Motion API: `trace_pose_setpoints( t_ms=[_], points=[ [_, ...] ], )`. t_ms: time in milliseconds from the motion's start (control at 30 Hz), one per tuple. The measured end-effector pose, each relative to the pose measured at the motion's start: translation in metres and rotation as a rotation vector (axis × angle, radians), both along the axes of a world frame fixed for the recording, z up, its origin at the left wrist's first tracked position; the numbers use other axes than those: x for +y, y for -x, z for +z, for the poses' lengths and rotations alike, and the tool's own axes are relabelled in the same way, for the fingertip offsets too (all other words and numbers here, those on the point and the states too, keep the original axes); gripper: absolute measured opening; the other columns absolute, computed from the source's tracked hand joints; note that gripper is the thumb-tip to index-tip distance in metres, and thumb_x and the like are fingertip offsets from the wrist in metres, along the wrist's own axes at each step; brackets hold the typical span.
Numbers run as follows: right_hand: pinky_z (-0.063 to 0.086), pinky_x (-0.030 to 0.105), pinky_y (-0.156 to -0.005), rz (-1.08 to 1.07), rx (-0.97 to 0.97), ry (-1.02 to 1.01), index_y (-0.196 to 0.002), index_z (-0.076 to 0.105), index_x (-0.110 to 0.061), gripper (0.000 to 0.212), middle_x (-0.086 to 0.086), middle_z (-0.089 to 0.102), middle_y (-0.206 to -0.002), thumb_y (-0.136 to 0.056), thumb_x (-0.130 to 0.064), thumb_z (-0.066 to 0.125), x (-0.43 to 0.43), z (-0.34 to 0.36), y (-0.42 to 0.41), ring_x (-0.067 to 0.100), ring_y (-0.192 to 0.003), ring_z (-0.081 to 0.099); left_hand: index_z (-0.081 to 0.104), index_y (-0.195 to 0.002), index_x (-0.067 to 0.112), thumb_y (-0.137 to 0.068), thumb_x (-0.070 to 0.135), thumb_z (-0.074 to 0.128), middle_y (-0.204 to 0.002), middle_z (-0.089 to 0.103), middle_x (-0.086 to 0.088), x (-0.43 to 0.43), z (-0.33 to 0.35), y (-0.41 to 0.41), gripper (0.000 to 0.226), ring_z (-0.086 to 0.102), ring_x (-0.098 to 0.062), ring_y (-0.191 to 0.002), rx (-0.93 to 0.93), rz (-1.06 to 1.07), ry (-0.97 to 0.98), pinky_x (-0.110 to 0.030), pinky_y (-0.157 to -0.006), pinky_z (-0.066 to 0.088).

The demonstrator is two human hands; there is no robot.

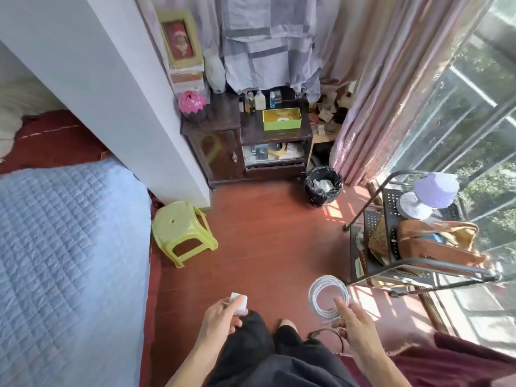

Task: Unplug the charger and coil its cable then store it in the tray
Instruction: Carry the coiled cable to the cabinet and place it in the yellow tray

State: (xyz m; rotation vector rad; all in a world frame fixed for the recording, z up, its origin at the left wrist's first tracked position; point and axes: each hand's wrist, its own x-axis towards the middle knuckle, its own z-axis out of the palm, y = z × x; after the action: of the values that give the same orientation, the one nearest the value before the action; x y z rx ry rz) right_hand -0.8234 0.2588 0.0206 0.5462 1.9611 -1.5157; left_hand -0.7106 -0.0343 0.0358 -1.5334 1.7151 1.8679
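White charger block [239, 303] pinched in left hand [220, 319], fingers closed round it, low over the red floor. Coiled cable [329, 296] in neat white loops, gripped at its lower edge by right hand [356, 324], forefinger laid across the coil. Unplugging done, coiling done by the look of it; carry to storage in hand. Green tray [282, 118] well ahead on dark cabinet [275, 135], apart from both hands. Next, likely: walk forward past yellow stool [183, 229] and black bin [323, 185], keep coil from springing loose, lower block and loops together into tray.
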Motion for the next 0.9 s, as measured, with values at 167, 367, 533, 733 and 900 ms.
trace_pose_setpoints(
  t_ms=[167,367,533,733,900],
  points=[
    [0.049,0.039,-0.073,0.08,0.014,0.016,-0.093,0.071,-0.013,0.034,0.004,0.076,-0.076,-0.1,-0.046,0.067,-0.046,0.001,0.074,0.021,-0.071,0.07,0.072,-0.089,0.006,-0.093,0.019,0.07,-0.068,0.08,-0.006,-0.038,-0.003,0.051,0.014,0.059,-0.013,-0.048,-0.012,0.134,-0.06,-0.022,-0.047,0.041],
    [0.051,0.036,-0.068,0.091,0.093,-0.001,-0.087,0.078,-0.032,0.025,0.003,0.076,-0.069,-0.1,-0.049,0.066,-0.102,0.0,0.152,0.013,-0.063,0.071,0.071,-0.09,0.002,-0.092,0.018,0.071,-0.068,0.079,-0.01,-0.108,-0.012,0.13,0.017,0.055,-0.01,-0.04,-0.035,0.173,-0.114,-0.019,-0.037,0.035],
    [0.049,0.034,-0.063,-0.036,0.092,0.023,-0.1,0.082,-0.021,0.021,0.006,0.074,-0.071,-0.099,-0.039,0.071,-0.139,-0.001,0.212,0.016,-0.061,0.065,0.074,-0.091,0.006,-0.088,0.03,0.072,-0.075,0.081,-0.007,-0.17,-0.011,0.209,0.024,0.059,-0.008,-0.042,-0.03,0.115,-0.081,-0.019,-0.04,0.039],
    [0.051,0.031,-0.062,-0.148,0.074,0.064,-0.106,0.082,-0.022,0.023,0.002,0.074,-0.069,-0.096,-0.041,0.074,-0.162,-0.003,0.273,0.012,-0.059,0.064,0.077,-0.094,0.017,-0.062,0.057,0.072,-0.086,0.082,-0.002,-0.206,0.004,0.312,0.051,0.066,-0.004,-0.055,0.046,-0.056,-0.035,-0.019,-0.047,0.045],
    [0.057,0.051,-0.084,-0.207,0.044,0.131,-0.108,0.082,-0.02,0.027,0.02,0.08,-0.088,-0.095,-0.043,0.076,-0.174,-0.005,0.346,0.031,-0.079,0.07,0.077,-0.094,0.018,-0.069,0.056,0.072,-0.09,0.082,-0.001,-0.208,0.0,0.396,0.046,0.068,-0.006,-0.059,0.061,-0.114,-0.025,-0.021,-0.053,0.048]
  ],
)
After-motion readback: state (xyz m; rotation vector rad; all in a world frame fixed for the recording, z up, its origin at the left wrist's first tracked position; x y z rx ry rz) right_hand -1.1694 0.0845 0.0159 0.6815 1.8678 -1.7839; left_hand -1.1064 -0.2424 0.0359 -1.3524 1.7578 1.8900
